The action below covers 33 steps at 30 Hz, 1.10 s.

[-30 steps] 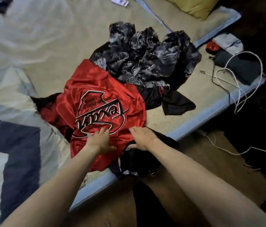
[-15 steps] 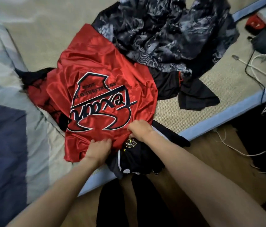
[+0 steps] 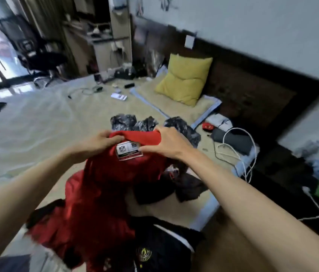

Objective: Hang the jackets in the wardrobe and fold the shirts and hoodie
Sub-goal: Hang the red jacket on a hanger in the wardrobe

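Note:
A shiny red jacket (image 3: pixel 103 193) hangs lifted off the bed, its collar up and a white label facing me. My left hand (image 3: pixel 98 141) grips the collar's left end and my right hand (image 3: pixel 166 143) grips its right end. The jacket's lower part still trails onto the bed. A black garment with a round yellow crest (image 3: pixel 154 250) lies at the bed's near edge. Behind the jacket a grey-and-black patterned garment (image 3: pixel 182 127) is partly hidden. Dark clothes (image 3: pixel 174 188) lie to the right of the jacket.
The bed (image 3: pixel 43 124) stretches left under a beige cover. A yellow pillow (image 3: pixel 186 78) leans at the headboard. White cables (image 3: pixel 237 154) lie on the bed's right edge. A white remote (image 3: pixel 119 96) sits mid-bed. A black chair (image 3: pixel 43 59) and a cluttered desk (image 3: pixel 103 38) stand beyond.
Both hands took the red jacket by its collar and raised it off the bed. My view swung up from the bed to the room.

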Each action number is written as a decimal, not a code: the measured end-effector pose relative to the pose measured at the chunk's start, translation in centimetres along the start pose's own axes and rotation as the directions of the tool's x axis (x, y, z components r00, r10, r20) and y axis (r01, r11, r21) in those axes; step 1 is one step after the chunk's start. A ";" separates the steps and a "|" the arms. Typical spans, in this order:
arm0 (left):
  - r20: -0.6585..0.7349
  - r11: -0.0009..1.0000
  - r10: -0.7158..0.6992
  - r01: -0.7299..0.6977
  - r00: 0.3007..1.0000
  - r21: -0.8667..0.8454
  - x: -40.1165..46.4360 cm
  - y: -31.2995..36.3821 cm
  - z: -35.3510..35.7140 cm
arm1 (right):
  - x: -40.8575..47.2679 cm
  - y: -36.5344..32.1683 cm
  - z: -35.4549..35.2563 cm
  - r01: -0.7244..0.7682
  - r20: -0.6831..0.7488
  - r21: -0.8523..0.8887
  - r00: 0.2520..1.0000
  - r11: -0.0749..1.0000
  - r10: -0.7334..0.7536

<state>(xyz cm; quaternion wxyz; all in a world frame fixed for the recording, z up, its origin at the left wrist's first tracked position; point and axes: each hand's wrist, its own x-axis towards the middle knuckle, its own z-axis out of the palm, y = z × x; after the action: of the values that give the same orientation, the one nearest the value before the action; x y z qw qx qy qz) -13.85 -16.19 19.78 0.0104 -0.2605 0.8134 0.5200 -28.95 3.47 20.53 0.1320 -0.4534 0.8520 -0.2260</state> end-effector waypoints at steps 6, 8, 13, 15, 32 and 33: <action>0.049 0.903 0.403 -0.406 0.914 0.139 0.2 18.2 -3.2 | -3.7 -2.1 -16.8 -0.035 -0.385 -0.144 0.923 0.989 -0.024; 0.093 0.845 0.510 -0.518 0.855 0.130 0.0 23.0 -2.7 | -5.7 -1.9 -21.2 -0.073 -0.478 -0.188 0.878 0.980 -0.027; 0.228 0.669 0.683 -0.720 0.693 0.185 2.4 32.0 1.4 | -10.8 1.1 -29.5 -0.174 -0.601 -0.143 0.798 0.974 0.054; 0.295 0.588 0.724 -0.782 0.623 0.208 3.5 34.7 3.8 | -12.7 3.1 -31.9 -0.193 -0.630 -0.094 0.771 0.977 0.092; 0.482 0.486 0.741 -0.869 0.467 0.095 13.0 51.6 27.4 | -22.8 22.5 -44.7 -0.382 -0.798 0.202 0.470 0.902 0.378; 0.493 0.477 0.731 -0.870 0.472 0.126 13.6 52.2 28.7 | -23.3 23.2 -45.1 -0.386 -0.806 0.205 0.456 0.899 0.379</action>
<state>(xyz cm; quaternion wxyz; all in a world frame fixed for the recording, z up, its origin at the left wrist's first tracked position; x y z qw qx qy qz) -55.61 19.54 46.56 -0.0377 0.2706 0.8995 0.3409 -51.92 46.13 48.17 -0.2399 -0.0899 0.8915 -0.3736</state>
